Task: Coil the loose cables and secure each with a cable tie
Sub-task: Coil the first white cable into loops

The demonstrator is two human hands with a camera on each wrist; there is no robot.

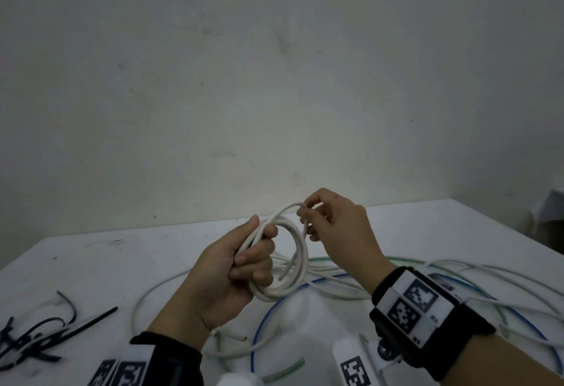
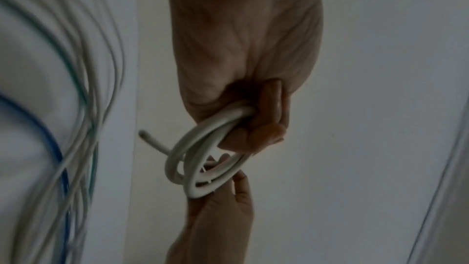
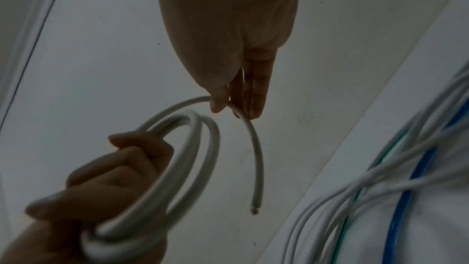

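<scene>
A thick white cable coil (image 1: 297, 260) hangs above the table, gripped in my left hand (image 1: 241, 266) with fingers curled round its loops (image 2: 203, 140). My right hand (image 1: 323, 220) pinches the coil's last loose turn (image 3: 250, 127) between thumb and fingers at the top right. The cable's cut end (image 3: 253, 209) hangs free below that pinch. In the left wrist view the other end (image 2: 144, 134) sticks out of the coil to the left. Black cable ties (image 1: 36, 340) lie in a heap on the table at the near left.
Several loose white cables (image 1: 457, 269), a blue cable (image 1: 259, 321) and a greenish one (image 1: 406, 261) sprawl over the white table (image 1: 106, 263) under and right of my hands. A grey wall stands behind the table. The table's far right corner (image 1: 457, 202) is near.
</scene>
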